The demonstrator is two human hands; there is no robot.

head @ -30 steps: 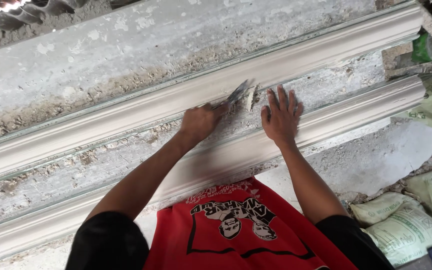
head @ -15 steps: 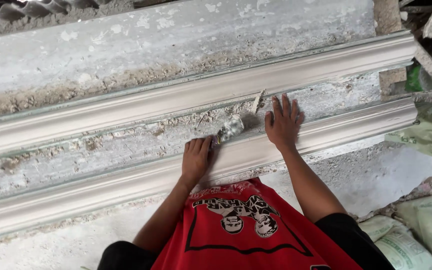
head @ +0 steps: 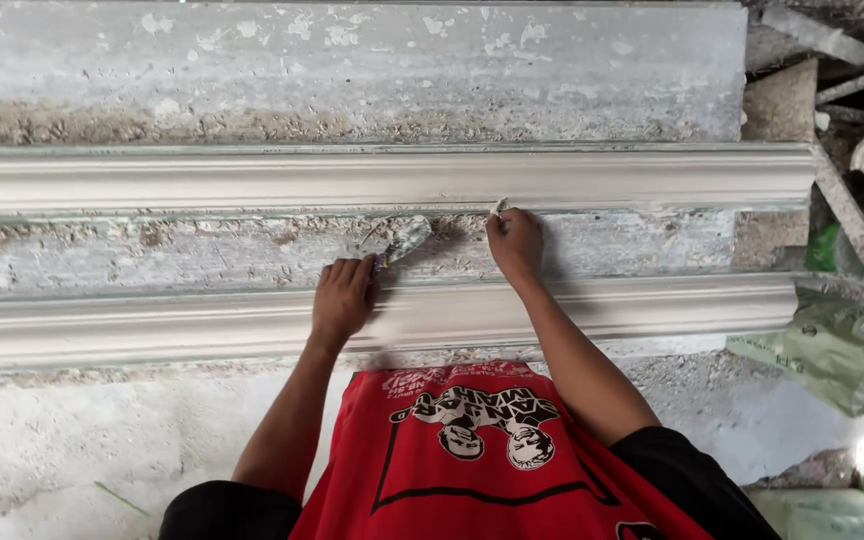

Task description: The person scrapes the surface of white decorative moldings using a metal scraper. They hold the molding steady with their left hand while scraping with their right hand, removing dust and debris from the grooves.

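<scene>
**Right hand drops its flat press and pinches at the upper moulding**

From my remote seat, the change is plain: a second ago the right hand (head: 515,243) lay spread flat on the rough band between the two long mouldings. Now it has closed and slid up, its fingertips (head: 500,211) pinching a small pale bit of plaster right at the lower edge of the upper moulding (head: 252,180). The left hand (head: 344,296) has come down and towards the body; it rests on the top of the lower moulding (head: 152,325), curled around the handle of a plaster-caked trowel (head: 404,240), whose blade points up and right over the crusted band (head: 152,250), short of the right hand. I judge the work has shifted from bracing and scraping to picking at one spot on the upper profile.

As for containers: pale green sacks (head: 832,350) lie at the right, beyond the mouldings' ends, crumpled and partly out of view; I cannot tell what is in them. No tub or bucket shows.
</scene>
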